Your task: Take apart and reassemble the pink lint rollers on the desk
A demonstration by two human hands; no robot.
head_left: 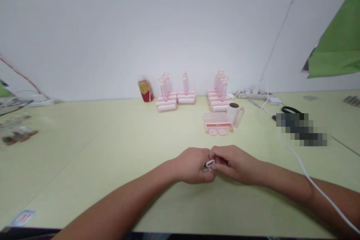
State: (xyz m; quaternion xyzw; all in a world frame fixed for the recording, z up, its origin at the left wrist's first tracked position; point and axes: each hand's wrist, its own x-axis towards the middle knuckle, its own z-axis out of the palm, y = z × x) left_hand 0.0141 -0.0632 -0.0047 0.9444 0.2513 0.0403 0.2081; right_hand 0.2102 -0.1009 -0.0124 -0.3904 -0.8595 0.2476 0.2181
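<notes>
My left hand and my right hand meet above the front middle of the table, fingers curled. Between them is a small pale pink-white piece with a hollow, ring-like end; fingers hide most of it. Both hands close on it. Beyond them lie an open pink plastic case and two round pink discs. A white roll with a brown core stands beside the case, and a clear pink tube leans at its right.
Pink cases with upright looped tubes stand along the wall in a left group, a middle one and a right group. A red-yellow container is farther left. A white cable crosses my right forearm; a power strip lies behind.
</notes>
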